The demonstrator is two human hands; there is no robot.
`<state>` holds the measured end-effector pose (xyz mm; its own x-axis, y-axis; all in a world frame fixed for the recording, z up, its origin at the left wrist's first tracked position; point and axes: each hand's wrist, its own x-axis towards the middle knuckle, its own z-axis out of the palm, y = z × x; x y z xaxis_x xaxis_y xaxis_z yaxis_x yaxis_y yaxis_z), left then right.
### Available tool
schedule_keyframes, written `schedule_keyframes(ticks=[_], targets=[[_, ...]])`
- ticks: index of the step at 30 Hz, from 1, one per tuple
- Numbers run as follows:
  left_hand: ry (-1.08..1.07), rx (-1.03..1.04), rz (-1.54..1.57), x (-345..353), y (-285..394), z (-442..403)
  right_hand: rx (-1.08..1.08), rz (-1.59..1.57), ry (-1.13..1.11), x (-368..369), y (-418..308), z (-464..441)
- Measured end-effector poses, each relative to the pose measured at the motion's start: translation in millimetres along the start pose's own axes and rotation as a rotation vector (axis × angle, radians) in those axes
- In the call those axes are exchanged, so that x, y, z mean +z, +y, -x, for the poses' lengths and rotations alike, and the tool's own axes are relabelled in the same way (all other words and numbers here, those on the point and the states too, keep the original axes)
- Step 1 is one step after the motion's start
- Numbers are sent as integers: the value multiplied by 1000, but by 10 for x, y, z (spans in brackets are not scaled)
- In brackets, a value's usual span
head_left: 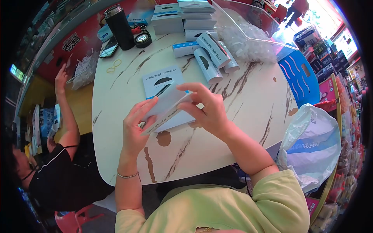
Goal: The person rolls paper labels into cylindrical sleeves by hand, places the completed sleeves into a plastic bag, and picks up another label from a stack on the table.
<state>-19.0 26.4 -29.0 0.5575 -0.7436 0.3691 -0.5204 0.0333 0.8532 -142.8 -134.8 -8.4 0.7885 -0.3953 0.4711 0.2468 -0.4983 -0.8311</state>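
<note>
Between my two hands is a white printed paper sleeve (166, 101), bent over, with the letters "WINDPROOF UMBRE" along its lower edge. My left hand (136, 118) closes on its left end, thumb and fingers on either side. At the upper right end, my right hand (206, 108) pinches the sleeve with thumb and fingers. Directly beneath lies a flat white sleeve (157, 77) marked "WINDPROOF UMBRELLA", partly covered by the held one; whether more lie under it I cannot tell. Beyond my right hand, several rolled sleeves (209, 70) rest in a heap on the marbled table (241, 105).
Stacks of flat sleeves (167, 25) stand at the back. A clear bin (248, 39) holds plastic-wrapped pieces. A black bottle (119, 29), a phone (108, 47) and rubber bands (113, 66) are at back left. A white bag (311, 143) is at right; another person (58, 171) sits left.
</note>
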Motion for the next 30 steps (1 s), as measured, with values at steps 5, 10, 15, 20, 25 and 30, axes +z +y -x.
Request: schedule_keyframes(ticks=[5, 10, 15, 20, 25, 30], targets=[[-53, -4, 30, -4, 30, -6, 129, -60, 46, 7, -23, -14], [-92, 44, 67, -22, 44, -5, 327, -157, 83, -9, -9, -41], [-109, 55, 87, -17, 25, -4, 426, -160, 53, -52, 35, -68], [-127, 108, 32, -16, 2, -3, 495, -245, -26, -62, 188, -80], [-42, 36, 100, 30, -33, 23, 486, -277, -39, -82, 191, -81], [303, -41, 199, -54, -196, 35, 309, -255, 83, -82, 250, -100]])
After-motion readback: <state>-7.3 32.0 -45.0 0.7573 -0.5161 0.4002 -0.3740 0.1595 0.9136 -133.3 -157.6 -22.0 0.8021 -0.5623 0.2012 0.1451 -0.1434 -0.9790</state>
